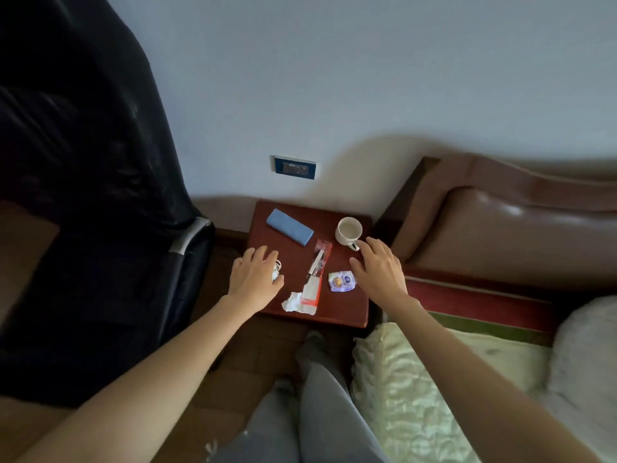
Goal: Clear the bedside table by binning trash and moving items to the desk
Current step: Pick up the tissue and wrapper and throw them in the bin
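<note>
Obs: both hands are reaching over the bedside table (pixel 347 314); nothing appears lifted yet, and all items are lying on the red-brown top.

Step in hand, judged: first pick-ups. Advice, largest item first:

- Blue folded cloth (pixel 289 226), back left, lying flat and clear of both hands. Soft; probably a keeper for the desk.
- White cup (pixel 349 230), back right, standing upright, handle pointing toward the right hand (pixel 379 270). That hand is hovering just beside the handle, fingers spread and loosely curved, gripping nothing. Take it by the handle and keep it level; whether it is holding liquid, cannot tell.
- Long red-and-white wrapper (pixel 315 277), centre, torn end toward the front edge. Looks like bin material; light, so pinch rather than sweep.
- Crumpled white scrap (pixel 291 302), touching the wrapper's front end. Gather the two together.
- Small purple-white packet (pixel 341 280), just beside the right thumb. Full or empty: cannot tell.
- Small white object (pixel 277 266), mostly hidden under the left hand (pixel 255 277). Fingers are draped over it, half curled; whether they are closing on it, cannot tell.
</note>
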